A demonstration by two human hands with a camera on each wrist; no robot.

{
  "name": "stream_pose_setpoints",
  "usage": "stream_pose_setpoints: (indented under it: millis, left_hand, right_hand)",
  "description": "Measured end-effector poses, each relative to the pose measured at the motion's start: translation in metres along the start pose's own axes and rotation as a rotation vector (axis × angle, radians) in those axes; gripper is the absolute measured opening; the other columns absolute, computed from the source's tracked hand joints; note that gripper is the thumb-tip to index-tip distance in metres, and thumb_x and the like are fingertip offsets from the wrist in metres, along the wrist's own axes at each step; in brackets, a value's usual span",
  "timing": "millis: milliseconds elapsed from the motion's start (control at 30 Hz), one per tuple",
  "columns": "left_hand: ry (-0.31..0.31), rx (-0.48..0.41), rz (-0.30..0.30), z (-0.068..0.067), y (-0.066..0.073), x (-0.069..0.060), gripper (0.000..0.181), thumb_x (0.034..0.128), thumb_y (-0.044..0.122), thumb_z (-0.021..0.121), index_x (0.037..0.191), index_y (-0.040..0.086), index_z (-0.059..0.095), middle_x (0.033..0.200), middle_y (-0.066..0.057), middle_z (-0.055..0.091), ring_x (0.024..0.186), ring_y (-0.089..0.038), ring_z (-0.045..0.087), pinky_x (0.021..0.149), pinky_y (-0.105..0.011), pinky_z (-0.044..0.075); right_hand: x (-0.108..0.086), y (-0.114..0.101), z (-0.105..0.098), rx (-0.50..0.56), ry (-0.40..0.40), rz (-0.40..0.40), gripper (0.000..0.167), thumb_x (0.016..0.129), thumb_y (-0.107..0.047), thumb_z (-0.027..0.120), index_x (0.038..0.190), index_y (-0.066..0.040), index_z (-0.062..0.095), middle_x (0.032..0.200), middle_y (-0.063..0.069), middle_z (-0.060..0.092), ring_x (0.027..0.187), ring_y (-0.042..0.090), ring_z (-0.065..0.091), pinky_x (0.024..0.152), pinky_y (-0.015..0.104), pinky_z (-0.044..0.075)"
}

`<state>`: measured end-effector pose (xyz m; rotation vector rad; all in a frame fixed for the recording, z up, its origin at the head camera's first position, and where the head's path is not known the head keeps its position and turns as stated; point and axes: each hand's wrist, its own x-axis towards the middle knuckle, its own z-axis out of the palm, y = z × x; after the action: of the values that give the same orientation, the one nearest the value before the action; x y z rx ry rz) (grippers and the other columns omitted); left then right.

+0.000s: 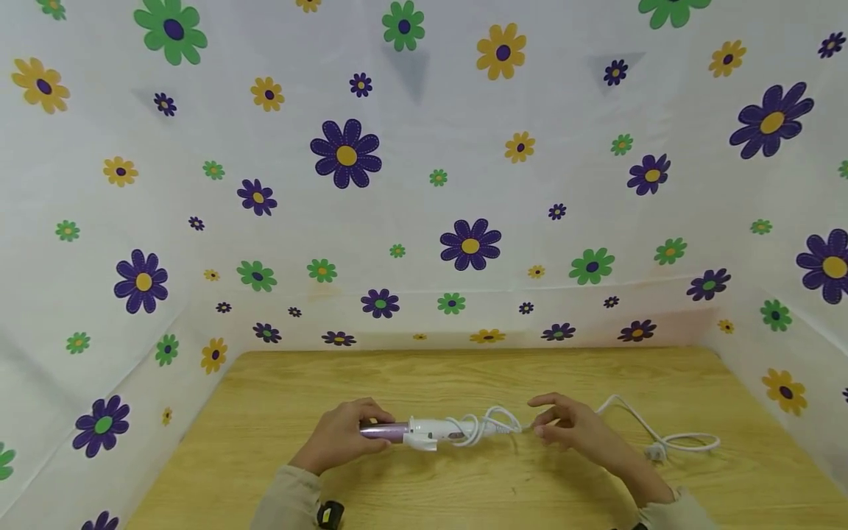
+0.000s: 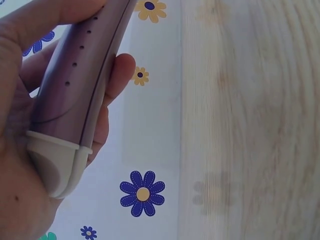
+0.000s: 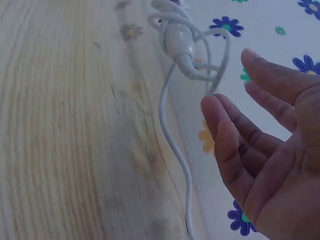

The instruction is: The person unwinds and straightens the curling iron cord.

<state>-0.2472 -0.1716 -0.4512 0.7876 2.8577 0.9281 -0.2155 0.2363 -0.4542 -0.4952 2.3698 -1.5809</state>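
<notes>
A hair styling iron with a purple barrel (image 1: 391, 432) and a white handle (image 1: 430, 427) is held level above the table. The left hand (image 1: 346, 436) grips its purple end; in the left wrist view the fingers and thumb wrap round the purple casing (image 2: 75, 75), which ends in a white tip (image 2: 57, 162). White cord (image 1: 493, 423) loops round the handle. Beside the cord's loops is the right hand (image 1: 583, 436), fingers parted and slightly bent. In the right wrist view that hand (image 3: 275, 150) holds nothing, its fingertips close to the looped cord (image 3: 225, 55).
The cord runs on behind the right hand to a white plug (image 1: 656, 451) and a loop on the right of the wooden table (image 1: 464, 486). A white flowered cloth (image 1: 411, 206) stands behind and at both sides.
</notes>
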Motion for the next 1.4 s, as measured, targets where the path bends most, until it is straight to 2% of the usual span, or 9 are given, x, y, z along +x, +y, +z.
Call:
stream_pose_setpoints:
  millis: [133,267,567,800,933,1067,1167,1267,1400]
  left_hand:
    - [-0.013,-0.014,-0.007,0.0,-0.001,-0.001,0.03,0.0767,0.033,0.08,0.104,0.022,0.074,0.1,0.011,0.067,0.085,-0.005,0.058,0.072,-0.024,0.047]
    - [-0.017,-0.023,-0.015,-0.002,-0.001,-0.003,0.03,0.0769,0.032,0.08,0.104,0.021,0.074,0.099,0.01,0.066,0.084,-0.006,0.058,0.072,-0.024,0.047]
    - [-0.017,-0.033,-0.017,-0.003,-0.001,-0.008,0.029,0.077,0.027,0.08,0.105,0.02,0.074,0.097,0.01,0.066,0.081,-0.004,0.057,0.07,-0.023,0.046]
    - [-0.014,-0.04,-0.019,-0.001,-0.004,-0.005,0.03,0.0764,0.026,0.079,0.105,0.019,0.074,0.098,0.01,0.066,0.081,-0.004,0.057,0.07,-0.023,0.047]
    - [-0.036,-0.048,-0.019,-0.001,-0.005,-0.007,0.031,0.0768,0.026,0.079,0.106,0.017,0.074,0.1,0.006,0.068,0.084,-0.006,0.058,0.071,-0.024,0.047]
    - [-0.044,-0.049,-0.023,-0.001,-0.004,-0.007,0.03,0.0775,0.028,0.078,0.105,0.018,0.074,0.101,0.006,0.067,0.085,-0.007,0.058,0.072,-0.024,0.048]
    - [-0.034,-0.023,-0.023,-0.002,-0.005,-0.007,0.029,0.0772,0.028,0.078,0.105,0.021,0.074,0.099,0.01,0.067,0.084,-0.006,0.058,0.072,-0.024,0.047]
    - [-0.02,0.003,-0.025,-0.003,-0.008,-0.006,0.029,0.077,0.029,0.078,0.104,0.021,0.074,0.099,0.01,0.067,0.084,-0.005,0.058,0.072,-0.024,0.047]
    - [-0.006,-0.02,-0.047,-0.008,-0.013,-0.008,0.029,0.0777,0.031,0.078,0.105,0.021,0.074,0.1,0.009,0.067,0.085,-0.007,0.058,0.073,-0.025,0.047]
  right_hand:
    - [0.005,-0.002,0.016,0.005,-0.037,-0.078,0.047,0.094,-0.015,0.061,0.133,0.006,0.046,0.104,0.021,0.059,0.076,0.017,0.062,0.062,0.028,0.049]
    - [0.009,-0.003,0.029,-0.045,0.019,-0.115,0.041,0.09,-0.015,0.066,0.125,0.003,0.055,0.096,0.013,0.058,0.068,0.008,0.056,0.059,0.023,0.047]
    - [0.019,-0.004,0.044,-0.317,0.167,-0.121,0.012,0.091,-0.024,0.065,0.095,-0.013,0.064,0.089,0.003,0.067,0.07,0.011,0.064,0.06,0.021,0.05]
    - [0.022,-0.006,0.044,-0.411,0.222,-0.096,0.012,0.09,-0.028,0.067,0.094,-0.018,0.065,0.087,-0.002,0.068,0.067,0.0,0.058,0.059,0.021,0.047]
    - [0.021,-0.002,0.042,-0.347,0.242,-0.084,0.011,0.093,-0.022,0.063,0.096,-0.011,0.064,0.088,0.003,0.068,0.066,0.006,0.061,0.059,0.021,0.048]
    - [0.02,-0.003,0.034,-0.205,0.288,-0.05,0.018,0.095,-0.02,0.06,0.102,-0.003,0.061,0.091,0.012,0.066,0.067,0.012,0.062,0.061,0.025,0.051]
    - [0.017,-0.007,0.027,-0.103,0.321,-0.029,0.023,0.097,-0.021,0.058,0.106,0.0,0.059,0.094,0.016,0.066,0.069,0.009,0.062,0.061,0.027,0.052]
    - [0.011,-0.01,0.02,-0.022,0.338,-0.033,0.027,0.098,-0.02,0.056,0.109,0.004,0.056,0.094,0.012,0.068,0.07,0.008,0.063,0.059,0.028,0.051]
    - [0.001,-0.01,0.008,0.017,0.35,-0.03,0.027,0.099,-0.02,0.055,0.109,0.006,0.054,0.089,-0.001,0.068,0.069,0.008,0.062,0.057,0.027,0.049]
